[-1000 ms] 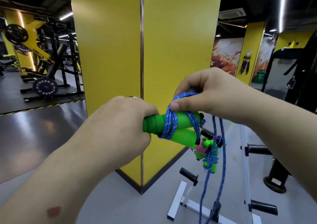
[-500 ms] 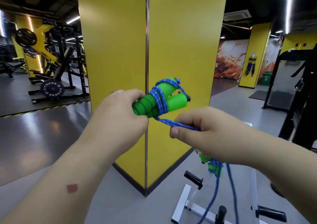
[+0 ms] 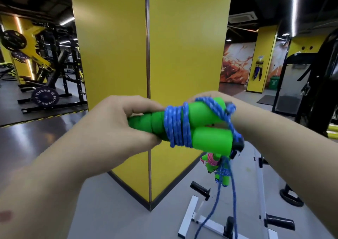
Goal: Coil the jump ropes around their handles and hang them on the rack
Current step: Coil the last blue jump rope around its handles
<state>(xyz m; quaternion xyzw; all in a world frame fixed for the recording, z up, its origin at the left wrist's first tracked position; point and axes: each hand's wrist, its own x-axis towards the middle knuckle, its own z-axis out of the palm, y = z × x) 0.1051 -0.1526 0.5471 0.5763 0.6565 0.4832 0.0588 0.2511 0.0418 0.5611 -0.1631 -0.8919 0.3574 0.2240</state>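
Observation:
My left hand [image 3: 117, 127] grips the ridged ends of two green jump-rope handles [image 3: 201, 127] held side by side at chest height. Several turns of blue rope [image 3: 177, 127] wrap their middle. My right hand [image 3: 206, 97] is mostly hidden behind the far ends of the handles, and a blue strand crosses over the top handle toward it. The loose rope [image 3: 232, 193] hangs down from the right end. Below, other coiled ropes [image 3: 217, 167] with green handles and pink and blue cord hang on the white rack [image 3: 188, 218].
A yellow pillar [image 3: 146, 46] stands directly ahead. The rack's black pegs [image 3: 200, 190] stick out at lower right. Weight machines [image 3: 45, 74] fill the left background, and a dark machine frame [image 3: 321, 85] stands at right.
My right hand has swung from below the handles up and behind them, carrying the rope over the top. More turns now sit on the handles, which have levelled out.

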